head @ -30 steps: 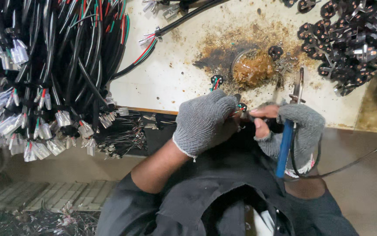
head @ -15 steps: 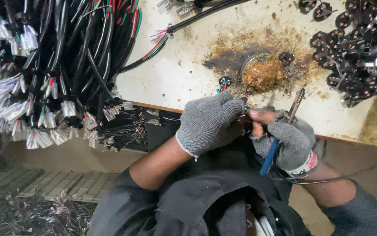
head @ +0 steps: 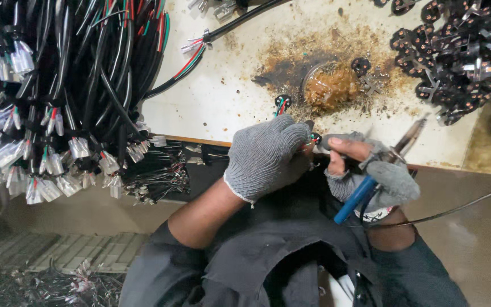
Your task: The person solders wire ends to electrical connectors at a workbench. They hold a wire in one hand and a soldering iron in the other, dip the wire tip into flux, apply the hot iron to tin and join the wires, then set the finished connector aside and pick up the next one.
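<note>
The right hand (head: 370,170) has tilted the blue-handled soldering iron (head: 379,173), so its tip now points up-right over the table edge. The left hand (head: 268,153) has closed in against the right-hand fingertips.

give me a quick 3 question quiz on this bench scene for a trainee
1. True or false: both hands wear grey knit gloves.
2. Which hand holds the blue-handled soldering iron? A left B right
3. What lies heaped at the table's far right?

Key:
1. True: left hand, right hand.
2. B
3. A pile of small black connector parts.
</note>
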{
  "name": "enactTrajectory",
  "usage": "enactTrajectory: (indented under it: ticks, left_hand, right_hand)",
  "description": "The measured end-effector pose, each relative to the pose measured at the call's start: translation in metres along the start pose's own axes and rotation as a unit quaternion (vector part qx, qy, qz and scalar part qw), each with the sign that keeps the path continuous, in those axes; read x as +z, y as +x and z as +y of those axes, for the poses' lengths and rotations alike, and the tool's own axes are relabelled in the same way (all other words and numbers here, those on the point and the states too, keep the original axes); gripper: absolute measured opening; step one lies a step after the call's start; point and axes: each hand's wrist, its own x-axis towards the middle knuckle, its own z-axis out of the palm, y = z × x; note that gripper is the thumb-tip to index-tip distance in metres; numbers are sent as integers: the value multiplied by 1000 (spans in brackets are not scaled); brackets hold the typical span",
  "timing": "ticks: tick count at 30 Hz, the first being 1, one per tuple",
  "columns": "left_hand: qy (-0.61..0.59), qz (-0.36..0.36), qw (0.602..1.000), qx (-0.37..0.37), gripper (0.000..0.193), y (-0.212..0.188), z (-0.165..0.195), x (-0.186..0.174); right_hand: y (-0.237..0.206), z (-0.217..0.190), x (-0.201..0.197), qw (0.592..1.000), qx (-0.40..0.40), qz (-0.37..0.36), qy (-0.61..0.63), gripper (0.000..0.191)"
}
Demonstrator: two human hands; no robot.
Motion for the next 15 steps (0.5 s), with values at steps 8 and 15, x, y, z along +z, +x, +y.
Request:
enactTrajectory:
  ticks: [8,15]
  left_hand:
    - [-10,5,1000,8,20,-2,-3,2]
    - [2,11,1000,6,21,-2,-2,5]
  right_hand:
    - [21,-21,5,998,31,-19,44,21]
    - [18,-15,4,1000,14,-3,16,22]
